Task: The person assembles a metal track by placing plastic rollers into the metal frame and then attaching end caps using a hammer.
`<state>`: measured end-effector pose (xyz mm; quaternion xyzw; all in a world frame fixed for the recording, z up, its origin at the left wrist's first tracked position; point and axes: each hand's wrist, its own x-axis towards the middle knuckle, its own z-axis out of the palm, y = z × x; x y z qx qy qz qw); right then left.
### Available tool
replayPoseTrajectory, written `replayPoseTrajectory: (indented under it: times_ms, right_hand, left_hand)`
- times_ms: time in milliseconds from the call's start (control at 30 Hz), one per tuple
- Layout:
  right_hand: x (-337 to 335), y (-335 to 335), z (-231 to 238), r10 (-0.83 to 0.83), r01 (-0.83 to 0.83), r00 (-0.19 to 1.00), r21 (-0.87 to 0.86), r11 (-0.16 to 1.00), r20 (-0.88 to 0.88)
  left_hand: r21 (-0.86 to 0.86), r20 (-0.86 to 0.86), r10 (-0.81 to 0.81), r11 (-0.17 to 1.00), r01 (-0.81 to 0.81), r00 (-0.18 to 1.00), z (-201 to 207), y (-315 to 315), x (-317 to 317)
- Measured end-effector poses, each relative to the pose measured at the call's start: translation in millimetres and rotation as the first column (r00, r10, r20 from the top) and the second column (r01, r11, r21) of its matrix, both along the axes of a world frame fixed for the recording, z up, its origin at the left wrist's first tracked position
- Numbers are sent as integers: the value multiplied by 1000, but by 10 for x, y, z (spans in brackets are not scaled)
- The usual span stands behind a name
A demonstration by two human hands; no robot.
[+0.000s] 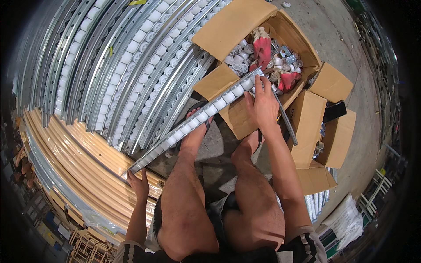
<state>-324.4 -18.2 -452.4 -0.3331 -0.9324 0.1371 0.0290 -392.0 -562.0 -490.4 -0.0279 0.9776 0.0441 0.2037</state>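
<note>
On my head feed: roller rail [197, 118] lies diagonally across the person's front, near-left end over the tan pipes [74, 153], far-right end at the edge of the open carton [294, 30]. White rollers sit in a row along the channel.

Right hand [265, 106]: half curled at the far-right end, fingertips over the rail, thumb at its near side; I read that as a hold. Left hand [139, 184]: half open at the near-left end, thumb standing off, fingertips at the rail tip. Can't tell if it bears any load.

Risks, my judgement:
- Left end slips if that light contact is all it has. Rail would then swing about the right hand.
- The left foot [199, 127], in an open sandal, sits right under mid-rail; a drop lands there.
- Far end could snag the carton flap [217, 81] or the red-palmed gloves [262, 47] on the loose rollers, if pushed further right.
- Thin metal strip [286, 120] angles out of the carton just beside the right wrist: scrape hazard if the forearm shifts right.
- Rail edges look thin; bare fingers could get cut if it slides.
</note>
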Motion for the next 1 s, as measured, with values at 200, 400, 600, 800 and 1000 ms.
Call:
replayPoseTrajectory:
  times_ms: [200,400,600,800,1000]
  right_hand:
    - [18,1,-42,-41,45,998,123,991,-42]
    - [73,81,-54,23,-28,999,126,992,45]
    - [42,127,23,63,-68,997,122,990,49]
    - [43,158,-80,40,-42,999,126,991,18]
    - [-9,250,-126,45,-30,994,153,988,-99]
  left_hand:
    - [11,-13,-35,999,35,999,-2,-27,-1]
    - [8,-6,-29,1000,29,1000,6,-14,-25]
    - [10,-20,-48,999,48,999,-52,-75,-18]
    - [-8,-7,-66,998,66,998,-52,-79,-47]
    - [-18,-5,-66,998,66,998,-65,-74,-38]
